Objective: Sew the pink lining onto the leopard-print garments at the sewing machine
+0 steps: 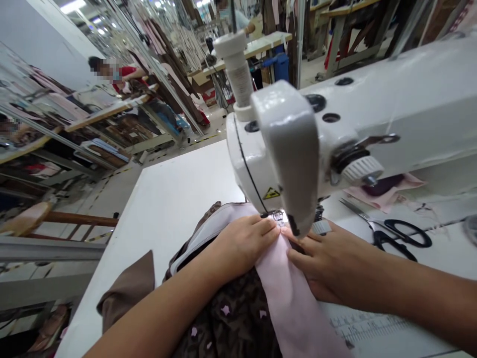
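Observation:
A white sewing machine [276, 149] stands over the work, its lit needle area just ahead of my fingertips. My left hand [244, 243] lies on the fabric left of the needle, fingers pressed together on a pink strip [288, 298]. On the strip's right edge, my right hand [320, 258] grips the cloth between thumb and fingers, close to the presser foot. Dark brown patterned fabric [231, 318] with small pink shapes hangs beneath my left arm, and a pale band [203, 238] curves along its edge.
Black-handled scissors [395, 233] and pink scraps [387, 194] lie right of the machine head. A brown cloth piece [130, 288] is at the white table's [164, 199] left edge. A ruler scale [372, 328] shows near my right forearm. Other people sit at tables beyond.

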{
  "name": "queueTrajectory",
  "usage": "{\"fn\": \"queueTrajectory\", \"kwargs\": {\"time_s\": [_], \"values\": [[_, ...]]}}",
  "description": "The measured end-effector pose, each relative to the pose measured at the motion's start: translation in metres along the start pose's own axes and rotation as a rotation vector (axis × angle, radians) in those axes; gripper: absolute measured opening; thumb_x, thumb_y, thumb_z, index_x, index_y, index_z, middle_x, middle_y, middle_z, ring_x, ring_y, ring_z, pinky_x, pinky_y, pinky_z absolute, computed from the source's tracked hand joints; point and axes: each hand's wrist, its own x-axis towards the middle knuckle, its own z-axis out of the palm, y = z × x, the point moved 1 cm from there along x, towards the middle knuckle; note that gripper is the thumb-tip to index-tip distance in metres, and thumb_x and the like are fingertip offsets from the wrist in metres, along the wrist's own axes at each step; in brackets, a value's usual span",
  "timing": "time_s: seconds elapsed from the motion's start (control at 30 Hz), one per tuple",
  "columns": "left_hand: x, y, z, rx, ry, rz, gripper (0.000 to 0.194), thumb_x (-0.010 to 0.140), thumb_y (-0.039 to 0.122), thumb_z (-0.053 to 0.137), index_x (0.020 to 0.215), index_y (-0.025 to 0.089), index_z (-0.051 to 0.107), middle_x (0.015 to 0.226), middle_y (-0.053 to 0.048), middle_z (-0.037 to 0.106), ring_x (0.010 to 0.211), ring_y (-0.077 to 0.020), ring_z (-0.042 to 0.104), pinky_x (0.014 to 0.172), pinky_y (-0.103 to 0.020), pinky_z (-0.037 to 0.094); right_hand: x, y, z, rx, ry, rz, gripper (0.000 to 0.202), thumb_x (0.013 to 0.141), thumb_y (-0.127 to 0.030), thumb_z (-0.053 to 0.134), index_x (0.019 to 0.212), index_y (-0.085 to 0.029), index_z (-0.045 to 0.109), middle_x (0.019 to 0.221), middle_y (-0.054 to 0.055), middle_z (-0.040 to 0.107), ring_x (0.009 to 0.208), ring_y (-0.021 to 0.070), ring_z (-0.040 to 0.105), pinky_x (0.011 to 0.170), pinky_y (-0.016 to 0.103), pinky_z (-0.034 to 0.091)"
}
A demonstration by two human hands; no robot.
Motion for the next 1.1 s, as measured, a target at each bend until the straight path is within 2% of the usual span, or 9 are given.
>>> {"fn": "queueTrajectory", "kwargs": {"time_s": [0.2,0.33,0.43,0.53,0.63,0.73,0.87,0.97,1.1], "values": [[0.001,-0.004,0.000,0.041,-0.064,-0.040,0.044,0.109,0.016,0.027,0.096,0.015,0.069,0.083,-0.005,0.070,0.076,-0.0172,0.064,0.069,-0.029,0.056,0.003,0.007,-0.001,0.080,-0.036,0.008,0.017,0.092,-0.026,0.057,0.103,-0.018,0.068,0.117,0.015,0.071,0.099,0.0269,0.063,0.100,0.050,0.044],[0.001,-0.007,0.001,0.071,-0.122,-0.062,0.046,0.110,0.018,0.026,0.096,0.016,0.070,0.085,-0.005,0.071,0.075,-0.0168,0.065,0.070,-0.030,0.056,0.005,0.010,0.000,0.071,0.001,0.005,0.021,0.097,-0.029,0.055,0.108,-0.018,0.068,0.111,0.013,0.072,0.101,0.0272,0.062,0.097,0.048,0.045],[0.001,-0.008,0.001,0.095,-0.078,-0.053,0.046,0.110,0.019,0.028,0.093,0.016,0.070,0.079,-0.004,0.070,0.074,-0.0171,0.066,0.070,-0.030,0.056,0.003,0.007,0.003,0.001,0.056,-0.032,0.020,0.097,-0.030,0.056,0.105,-0.017,0.069,0.104,0.012,0.073,0.094,0.0259,0.062,0.092,0.045,0.048],[0.001,-0.008,0.001,0.090,-0.059,-0.032,0.039,0.108,0.016,0.034,0.092,0.015,0.069,0.088,-0.007,0.072,0.081,-0.0189,0.068,0.070,-0.031,0.057,-0.002,0.001,0.005,-0.073,0.103,-0.117,0.015,0.094,-0.027,0.060,0.100,-0.017,0.070,0.103,0.010,0.073,0.088,0.0236,0.062,0.080,0.039,0.049],[-0.001,-0.006,0.001,0.077,-0.139,-0.056,0.027,0.105,0.015,0.042,0.101,0.013,0.068,0.097,-0.010,0.072,0.081,-0.0207,0.069,0.070,-0.033,0.060,-0.008,-0.005,0.006,-0.128,0.156,-0.153,0.017,0.090,-0.025,0.065,0.101,-0.016,0.072,0.111,0.011,0.074,0.093,0.0240,0.062,0.074,0.037,0.049],[-0.006,-0.001,0.002,0.048,-0.179,-0.075,0.024,0.102,0.011,0.046,0.118,0.010,0.063,0.102,-0.012,0.071,0.084,-0.0215,0.070,0.073,-0.035,0.063,-0.012,-0.008,0.006,-0.155,0.210,-0.148,0.026,0.090,-0.027,0.064,0.109,-0.012,0.074,0.115,0.012,0.074,0.102,0.0257,0.062,0.078,0.037,0.050],[-0.009,0.007,0.004,0.061,-0.071,-0.084,0.024,0.102,0.009,0.044,0.117,0.009,0.063,0.109,-0.014,0.071,0.096,-0.0227,0.070,0.082,-0.038,0.064,-0.013,-0.009,0.007,-0.168,0.223,-0.149,0.025,0.092,-0.028,0.063,0.108,-0.012,0.074,0.118,0.013,0.074,0.107,0.0257,0.062,0.082,0.037,0.051],[-0.008,0.008,0.006,0.079,-0.018,-0.093,0.025,0.104,0.010,0.040,0.104,0.011,0.066,0.101,-0.013,0.072,0.087,-0.0204,0.069,0.077,-0.035,0.064,-0.012,-0.008,0.006,-0.156,0.227,-0.128,0.025,0.094,-0.029,0.061,0.107,-0.013,0.074,0.120,0.012,0.074,0.107,0.0252,0.063,0.082,0.037,0.052],[-0.005,0.005,0.006,0.055,-0.023,-0.082,0.031,0.105,0.012,0.037,0.100,0.011,0.067,0.096,-0.011,0.072,0.079,-0.0191,0.067,0.073,-0.033,0.062,-0.011,-0.008,0.003,-0.111,0.192,-0.107,0.023,0.094,-0.032,0.062,0.104,-0.015,0.074,0.116,0.010,0.074,0.106,0.0244,0.062,0.083,0.037,0.051]]}}
